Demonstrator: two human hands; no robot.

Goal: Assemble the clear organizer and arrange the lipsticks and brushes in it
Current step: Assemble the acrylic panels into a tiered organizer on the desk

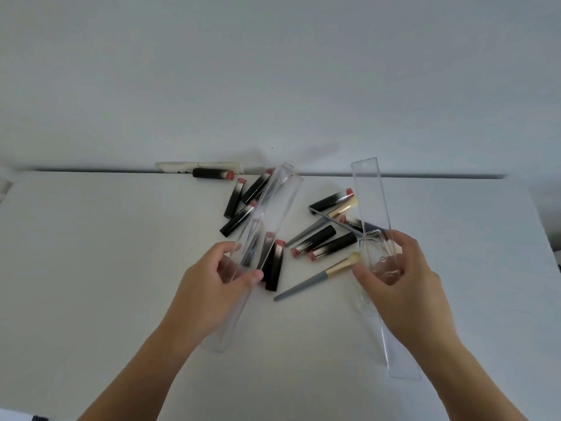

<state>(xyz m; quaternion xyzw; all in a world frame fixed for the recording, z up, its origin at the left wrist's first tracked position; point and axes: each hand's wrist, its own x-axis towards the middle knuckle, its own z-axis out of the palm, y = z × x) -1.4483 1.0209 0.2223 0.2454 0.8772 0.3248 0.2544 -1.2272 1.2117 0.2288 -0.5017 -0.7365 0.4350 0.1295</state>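
Now each hand pinches one clear panel: left hand (212,278) tilts its panel (267,220), right hand (400,275) its own (368,196), raised for joining, while lipsticks (321,238) and brushes (318,276) wait scattered on the counter (106,238) between them.

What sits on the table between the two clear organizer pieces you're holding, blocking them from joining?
Between the left clear plastic panel and right clear plastic panel lie black lipsticks and a grey-handled brush.
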